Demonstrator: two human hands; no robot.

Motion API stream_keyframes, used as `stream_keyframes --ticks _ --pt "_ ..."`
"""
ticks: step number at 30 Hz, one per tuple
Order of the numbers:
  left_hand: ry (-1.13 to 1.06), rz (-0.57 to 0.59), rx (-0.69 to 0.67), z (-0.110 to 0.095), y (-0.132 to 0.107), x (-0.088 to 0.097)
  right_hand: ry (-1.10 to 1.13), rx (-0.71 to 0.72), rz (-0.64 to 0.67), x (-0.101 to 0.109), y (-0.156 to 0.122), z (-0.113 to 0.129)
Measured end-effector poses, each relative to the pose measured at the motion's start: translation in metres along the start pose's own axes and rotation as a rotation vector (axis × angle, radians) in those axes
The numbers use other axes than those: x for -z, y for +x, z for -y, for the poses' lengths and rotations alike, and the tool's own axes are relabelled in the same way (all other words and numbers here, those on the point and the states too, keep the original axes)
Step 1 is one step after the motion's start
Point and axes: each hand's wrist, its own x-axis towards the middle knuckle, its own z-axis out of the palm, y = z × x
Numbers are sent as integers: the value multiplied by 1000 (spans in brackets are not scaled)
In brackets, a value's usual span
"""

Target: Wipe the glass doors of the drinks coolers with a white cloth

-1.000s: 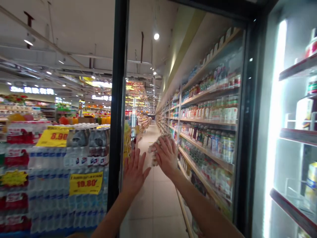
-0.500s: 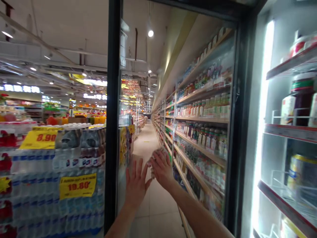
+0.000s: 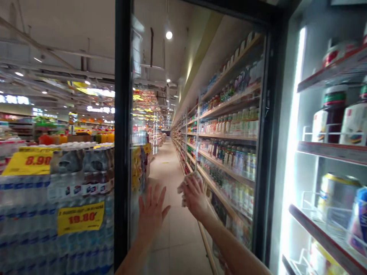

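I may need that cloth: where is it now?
In the head view, the cloth is below centre, under the right hand at the glass door, right of the left hand.

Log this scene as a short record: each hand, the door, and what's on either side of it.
left hand: open, fingers spread, palm toward glass door
right hand: holding crumpled cloth at the glass
door: standing open, black frame
left of door: stacked bottles, yellow price signs
right of door: lit fridge shelves, dark bottles, cans

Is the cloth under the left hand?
No, the crumpled cloth is under the right hand, while the left hand is spread open at the glass door.
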Motion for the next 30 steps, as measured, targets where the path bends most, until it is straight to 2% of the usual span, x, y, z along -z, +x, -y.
stream_keyframes --ticks 2,3,5,7,9,11,14,16,18,21,23,24,26,28,30 --pt "-4 -1 -6 1 1 1 17 97 43 2 -6 -6" --pt "-4 1 -8 1 2 2 -9 74 17 7 -10 -19" --pt "1 4 -8 1 2 2 -104 -115 -101 21 -18 -56" --pt "6 12 -3 1 2 0 -190 -386 -240 32 -21 -87" --pt "9 9 -3 1 1 -4 -204 -515 -293 33 -18 -94" --pt "11 -1 -6 2 0 -8 -154 -425 -211 24 -15 -75" --pt "8 -7 -3 3 -1 -11 -56 -106 3 10 -14 -41" --pt "2 3 -1 3 -1 -10 -50 -24 40 12 -20 -44" --pt "3 15 7 2 0 -8 -96 -155 -25 23 -30 -73" --pt "18 49 27 -1 0 -6 -185 -516 -217 44 -40 -128" --pt "22 69 38 -2 0 -6 -210 -647 -310 48 -41 -142" --pt "20 80 41 -2 0 -7 -206 -649 -314 46 -39 -138" --pt "14 93 45 0 0 -8 -169 -528 -238 36 -36 -111" --pt "10 96 41 2 0 -10 -102 -274 -87 24 -33 -78" --pt "4 85 33 3 1 -11 -39 -19 53 18 -30 -57"
